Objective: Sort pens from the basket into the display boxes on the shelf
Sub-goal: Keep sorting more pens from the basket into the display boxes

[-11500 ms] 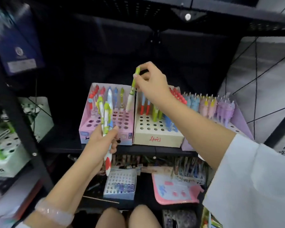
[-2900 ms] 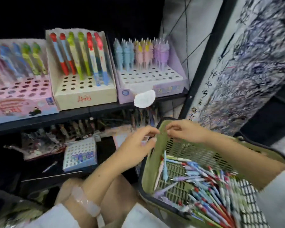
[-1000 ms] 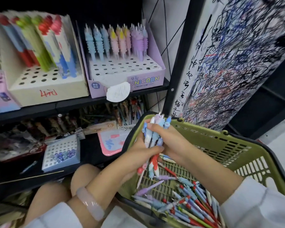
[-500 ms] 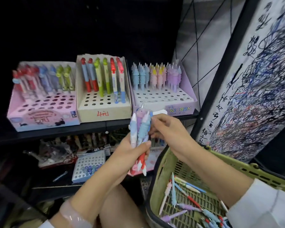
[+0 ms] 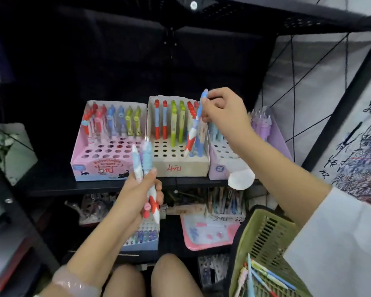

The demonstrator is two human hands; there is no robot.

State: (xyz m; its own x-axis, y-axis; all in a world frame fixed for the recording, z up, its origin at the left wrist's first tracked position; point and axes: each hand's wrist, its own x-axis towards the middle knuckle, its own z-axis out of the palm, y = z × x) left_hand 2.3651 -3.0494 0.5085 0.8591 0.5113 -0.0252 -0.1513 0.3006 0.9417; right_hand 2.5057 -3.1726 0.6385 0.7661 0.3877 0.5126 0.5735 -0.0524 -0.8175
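While the right hand (image 5: 221, 110) pinches the top of one blue-capped pen (image 5: 196, 123) between thumb and curled fingers, that pen hangs slanted, its red tip down among the holes at the right end of the beige display box (image 5: 178, 146). Just left of the grip stand red and green pens already seated in the same box; to its right, partly behind the wrist, is the purple box (image 5: 276, 133), and further left the pink box (image 5: 107, 151). Below and left of the grip, the left hand (image 5: 139, 198) is closed round a small bundle of spare pens (image 5: 145, 168), caps up. Well below, at the lower right, the green basket (image 5: 263, 243) holds more pens. The step in hand looks like seating this pen; next it needs straightening over a free hole and pressing down, then another drawn from the bundle. Half a second earlier both hands met at the bundle below the shelf edge; the right has since lifted one pen away to the box.
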